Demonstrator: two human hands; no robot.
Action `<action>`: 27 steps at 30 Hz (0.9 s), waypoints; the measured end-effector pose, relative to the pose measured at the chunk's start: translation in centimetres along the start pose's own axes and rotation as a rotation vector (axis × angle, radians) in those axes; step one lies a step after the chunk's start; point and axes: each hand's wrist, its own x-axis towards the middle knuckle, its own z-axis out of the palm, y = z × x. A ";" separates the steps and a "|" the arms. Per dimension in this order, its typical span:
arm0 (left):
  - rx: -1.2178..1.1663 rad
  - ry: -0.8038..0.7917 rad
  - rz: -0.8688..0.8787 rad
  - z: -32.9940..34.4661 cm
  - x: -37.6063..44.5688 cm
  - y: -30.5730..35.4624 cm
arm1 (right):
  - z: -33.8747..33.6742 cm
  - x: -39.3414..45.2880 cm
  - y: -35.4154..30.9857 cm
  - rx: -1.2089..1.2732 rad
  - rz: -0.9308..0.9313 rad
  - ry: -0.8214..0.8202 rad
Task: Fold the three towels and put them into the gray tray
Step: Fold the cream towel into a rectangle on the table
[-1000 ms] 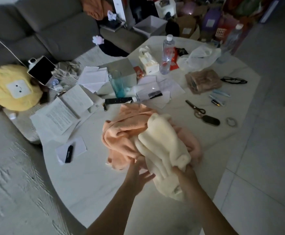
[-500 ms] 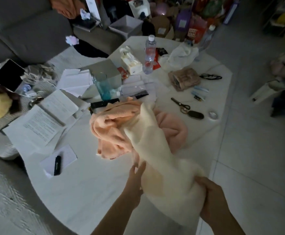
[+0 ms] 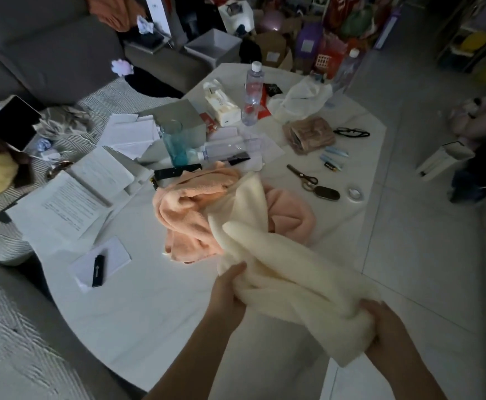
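Head view shows the cream towel (image 3: 282,264) now drawn out long and off the heap, where half a second ago it was only starting to lift and a second ago it sat bunched on top of the peach towel (image 3: 189,215). Taking that peach towel as the landmark: the cream one trails from its far-right edge, across its right side, down toward the person and beyond the edge of the white table (image 3: 120,307). The pink towel (image 3: 289,219) lies just right of the peach one, partly under the cream strip. The left hand (image 3: 227,290) sits nearer the person than the peach towel, its fingers curled into the cream cloth; the right hand (image 3: 386,327) is further right and nearer still, clenched round a gathered end. Neither hand grips a clean corner as far as can be seen, and the cloth is twisted in ropes between them. So the first towel is separated but not spread, and no fold is made; the next move likely calls for finding two corners and shaking it flat. A gray box (image 3: 212,46) stands on the floor well beyond the peach towel, past the table's far end; it may be the tray, though I cannot tell for sure.
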 end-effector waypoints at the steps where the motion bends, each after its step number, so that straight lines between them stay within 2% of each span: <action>1: 0.044 0.037 0.054 -0.1 -0.5 0.6 | -0.6 0.5 1.1 -0.155 0.033 0.047; 3: 0.167 0.078 0.138 -0.3 -1.7 1.2 | -0.9 1.5 3.0 -0.415 0.139 0.135; 5: 0.257 0.080 0.171 -0.6 -3.4 1.0 | 0.7 2.3 4.2 -0.561 0.136 0.152; 8: 0.299 0.067 0.164 -1.0 -6.1 0.0 | 5.8 2.5 4.6 -0.656 -0.106 0.010; 11: 0.201 0.077 0.099 -1.3 -8.4 -0.8 | 9.5 2.6 4.3 -0.785 -0.285 -0.186; 15: 0.182 0.122 0.121 -2.8 -10.5 -0.7 | 12.2 3.5 1.9 -0.658 -0.364 -0.289; 17: 0.208 0.096 0.159 -3.3 -11.4 -0.5 | 13.4 4.7 0.9 -0.572 -0.336 -0.377; 21: 0.217 0.009 0.145 -4.7 -12.3 -0.4 | 14.5 4.5 1.2 -0.817 -0.239 -0.581; 24: 0.221 0.088 0.193 -5.4 -11.7 -0.3 | 14.7 3.8 0.9 -0.887 -0.289 -0.582; 27: 0.197 0.252 0.252 -4.6 -10.7 0.8 | 14.2 2.3 -1.8 -0.685 -0.314 -0.473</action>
